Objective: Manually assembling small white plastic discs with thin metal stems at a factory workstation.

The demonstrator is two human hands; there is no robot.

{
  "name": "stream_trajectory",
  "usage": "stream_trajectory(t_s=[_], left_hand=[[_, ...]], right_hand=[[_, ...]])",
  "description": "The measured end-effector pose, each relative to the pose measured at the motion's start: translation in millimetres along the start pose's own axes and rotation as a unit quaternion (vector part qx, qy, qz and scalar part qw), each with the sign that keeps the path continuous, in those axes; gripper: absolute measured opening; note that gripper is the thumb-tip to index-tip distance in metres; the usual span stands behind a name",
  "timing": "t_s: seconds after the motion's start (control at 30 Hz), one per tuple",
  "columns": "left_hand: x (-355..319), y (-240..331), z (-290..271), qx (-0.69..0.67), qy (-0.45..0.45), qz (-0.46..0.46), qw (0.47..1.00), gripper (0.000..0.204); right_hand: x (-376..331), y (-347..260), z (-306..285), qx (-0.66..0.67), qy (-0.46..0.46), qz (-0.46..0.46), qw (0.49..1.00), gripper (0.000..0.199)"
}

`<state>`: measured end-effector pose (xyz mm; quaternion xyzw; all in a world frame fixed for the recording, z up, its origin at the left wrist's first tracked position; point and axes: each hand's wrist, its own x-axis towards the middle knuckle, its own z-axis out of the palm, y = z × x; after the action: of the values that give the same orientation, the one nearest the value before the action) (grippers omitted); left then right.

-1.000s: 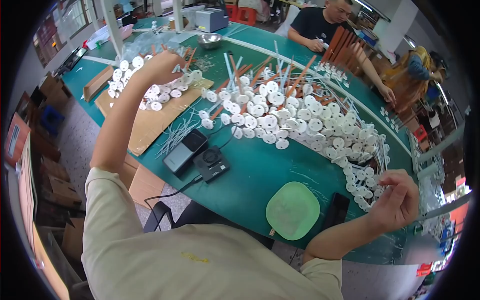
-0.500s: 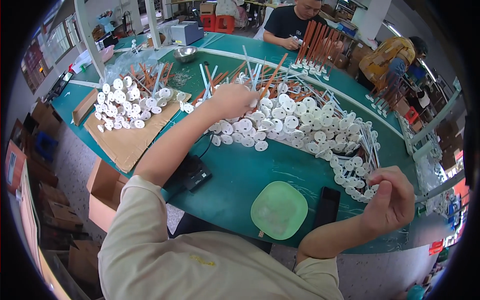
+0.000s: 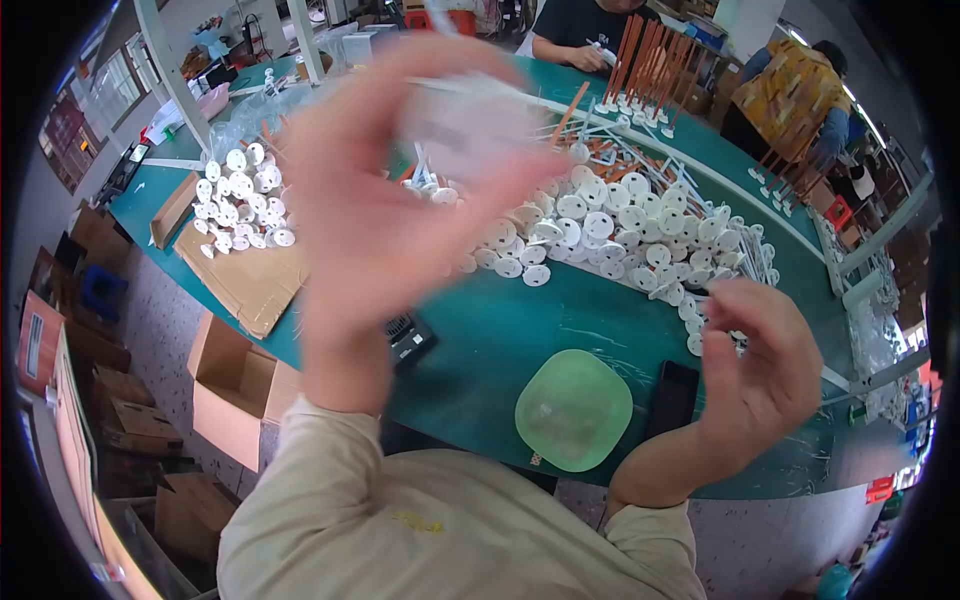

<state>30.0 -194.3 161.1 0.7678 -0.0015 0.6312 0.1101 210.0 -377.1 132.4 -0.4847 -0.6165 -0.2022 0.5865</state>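
My left hand [image 3: 345,200] is raised close to the view and smeared by motion. Its thumb and fingers curve around a whitish disc-like piece [image 3: 480,125], too blurred for detail. Behind it a heap of white round discs on thin stems [image 3: 600,225] spreads across the green table [image 3: 490,345]. My right hand [image 3: 765,365] hovers by the heap's near right end. Its fingers are loosely curled, the thumb apart from the index finger, with nothing visible between them.
A second disc pile [image 3: 240,200] lies on flat cardboard [image 3: 250,290] at left. Close to me are a pale green dish [image 3: 575,410], a black phone [image 3: 675,395] and a black device [image 3: 410,340]. An open carton [image 3: 230,400] stands below. Two people work beyond.
My left hand has lifted from the far side of the heap toward the view, bringing a whitish piece with it. My right hand stays near its place, thumb and index finger slightly shifted.
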Motion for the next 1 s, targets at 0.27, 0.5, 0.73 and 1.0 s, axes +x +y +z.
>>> stream_trajectory(t_s=[0.27, 0.5, 0.73, 1.0], left_hand=[[-32.3, 16.3, 71.3, -0.14, -0.074, -0.074, 0.985, 0.034], [-29.4, 18.7, 66.2, -0.133, -0.136, -0.048, 0.981, 0.032], [-35.4, 5.7, 56.5, -0.108, -0.227, -0.039, 0.967, 0.034], [-33.4, 5.5, 47.5, -0.067, -0.275, -0.036, 0.958, 0.048]], right_hand=[[-7.6, 10.1, 37.4, -0.03, 0.016, 0.008, 0.999, 0.038], [-2.8, 4.6, 39.5, -0.179, 0.04, -0.074, 0.98, 0.028], [-4.5, 4.2, 47.1, -0.249, 0.014, -0.079, 0.965, 0.029], [-4.8, 18.4, 33.8, -0.206, -0.018, -0.089, 0.974, 0.024]])
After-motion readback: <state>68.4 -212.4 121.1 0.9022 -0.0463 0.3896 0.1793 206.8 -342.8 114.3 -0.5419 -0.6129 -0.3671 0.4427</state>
